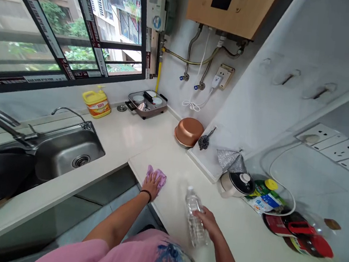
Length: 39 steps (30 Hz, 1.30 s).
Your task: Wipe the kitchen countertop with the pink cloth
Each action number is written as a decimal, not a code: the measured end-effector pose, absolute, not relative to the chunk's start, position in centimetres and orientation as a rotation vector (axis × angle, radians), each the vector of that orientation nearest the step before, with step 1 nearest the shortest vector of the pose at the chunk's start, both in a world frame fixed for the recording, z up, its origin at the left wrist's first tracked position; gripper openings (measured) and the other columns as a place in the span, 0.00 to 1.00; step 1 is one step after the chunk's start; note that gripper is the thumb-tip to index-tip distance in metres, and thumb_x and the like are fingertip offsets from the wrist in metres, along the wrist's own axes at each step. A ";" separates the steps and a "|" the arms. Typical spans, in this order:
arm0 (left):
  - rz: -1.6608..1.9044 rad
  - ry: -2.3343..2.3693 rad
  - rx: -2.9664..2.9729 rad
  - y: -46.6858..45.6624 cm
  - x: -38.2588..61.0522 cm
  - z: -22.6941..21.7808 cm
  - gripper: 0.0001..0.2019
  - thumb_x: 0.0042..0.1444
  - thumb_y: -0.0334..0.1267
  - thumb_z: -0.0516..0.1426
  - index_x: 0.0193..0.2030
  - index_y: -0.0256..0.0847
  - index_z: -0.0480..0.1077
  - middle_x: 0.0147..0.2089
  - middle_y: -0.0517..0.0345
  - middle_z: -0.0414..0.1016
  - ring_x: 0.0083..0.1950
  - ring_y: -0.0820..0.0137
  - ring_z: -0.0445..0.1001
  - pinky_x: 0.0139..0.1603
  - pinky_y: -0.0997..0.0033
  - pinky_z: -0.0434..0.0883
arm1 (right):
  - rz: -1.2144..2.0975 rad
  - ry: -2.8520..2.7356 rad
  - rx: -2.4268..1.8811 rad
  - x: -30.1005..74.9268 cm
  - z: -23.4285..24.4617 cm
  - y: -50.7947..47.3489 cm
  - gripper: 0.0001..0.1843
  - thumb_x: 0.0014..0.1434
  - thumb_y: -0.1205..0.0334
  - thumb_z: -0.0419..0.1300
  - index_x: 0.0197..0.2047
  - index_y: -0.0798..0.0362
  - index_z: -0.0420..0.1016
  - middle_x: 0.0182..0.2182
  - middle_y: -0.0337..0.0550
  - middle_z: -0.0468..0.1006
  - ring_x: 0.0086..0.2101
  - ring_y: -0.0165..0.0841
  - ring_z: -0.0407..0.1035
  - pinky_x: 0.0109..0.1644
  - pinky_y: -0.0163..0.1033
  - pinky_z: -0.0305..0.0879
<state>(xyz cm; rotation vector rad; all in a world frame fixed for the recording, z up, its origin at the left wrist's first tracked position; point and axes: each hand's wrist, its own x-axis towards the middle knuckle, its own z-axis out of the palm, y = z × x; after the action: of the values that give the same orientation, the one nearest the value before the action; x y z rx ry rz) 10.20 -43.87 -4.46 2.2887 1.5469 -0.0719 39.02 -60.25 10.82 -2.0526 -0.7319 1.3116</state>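
Note:
My left hand [151,183] lies flat on a pink cloth [159,176], pressing it onto the white countertop [176,169] near its front edge. A dark band circles that wrist. My right hand [206,220] is wrapped round a clear plastic water bottle [194,215] with a white cap. The bottle stands tilted on the counter to the right of the cloth.
A steel sink [68,148] with a tap lies to the left, a yellow detergent bottle [97,103] and a tray of dishes [147,102] behind. A copper bowl [188,131] leans by the wall. A small cooker [238,183], packets and red items crowd the right.

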 end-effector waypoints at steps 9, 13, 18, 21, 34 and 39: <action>-0.061 1.435 2.302 -43.4 8.9 -4.8 0.37 0.69 0.45 0.50 0.83 0.47 0.47 0.87 0.47 0.38 0.86 0.44 0.35 0.79 0.31 0.45 | 1.333 -0.529 -2.112 38.2 8.5 -60.8 0.29 0.43 0.42 0.70 0.45 0.51 0.79 0.28 0.40 0.76 0.28 0.34 0.66 0.31 0.37 0.56; -0.072 1.435 2.316 -42.8 9.0 -4.8 0.37 0.70 0.46 0.49 0.83 0.47 0.47 0.87 0.48 0.35 0.86 0.44 0.33 0.80 0.32 0.44 | 1.293 -0.390 -2.032 38.9 8.3 -63.4 0.33 0.42 0.41 0.71 0.47 0.53 0.79 0.31 0.44 0.79 0.30 0.36 0.70 0.33 0.39 0.61; -0.147 1.434 2.340 -40.9 9.7 -3.9 0.36 0.71 0.46 0.47 0.84 0.46 0.46 0.87 0.48 0.34 0.86 0.45 0.33 0.81 0.35 0.44 | 1.400 -0.381 -1.939 37.9 8.4 -64.1 0.32 0.40 0.41 0.71 0.45 0.52 0.79 0.32 0.41 0.79 0.31 0.34 0.70 0.35 0.37 0.61; -0.184 1.449 2.335 -39.9 10.3 -3.3 0.36 0.71 0.47 0.46 0.84 0.47 0.45 0.87 0.49 0.34 0.86 0.45 0.33 0.81 0.36 0.44 | 1.393 -0.338 -2.025 37.3 7.7 -65.5 0.32 0.40 0.41 0.71 0.45 0.50 0.79 0.31 0.38 0.79 0.28 0.29 0.66 0.32 0.35 0.56; -0.190 1.622 2.188 -38.9 12.1 -2.1 0.37 0.70 0.47 0.49 0.83 0.50 0.47 0.87 0.50 0.38 0.86 0.46 0.36 0.81 0.36 0.46 | 0.385 -0.093 -1.900 47.7 3.0 -79.8 0.52 0.32 0.43 0.80 0.59 0.48 0.69 0.47 0.41 0.81 0.47 0.42 0.77 0.55 0.48 0.76; -0.266 1.711 2.069 -39.7 16.4 -0.5 0.37 0.69 0.48 0.47 0.84 0.50 0.45 0.87 0.46 0.32 0.85 0.40 0.34 0.78 0.28 0.48 | 0.027 -0.005 -1.801 50.9 0.8 -84.8 0.53 0.29 0.42 0.81 0.56 0.46 0.64 0.52 0.47 0.77 0.54 0.51 0.76 0.61 0.57 0.76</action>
<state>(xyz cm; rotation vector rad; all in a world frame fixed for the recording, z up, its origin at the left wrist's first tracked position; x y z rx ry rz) 16.45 -39.71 -0.54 2.0686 1.7112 -0.2661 50.91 -84.81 0.81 -1.8013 -0.0053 0.0266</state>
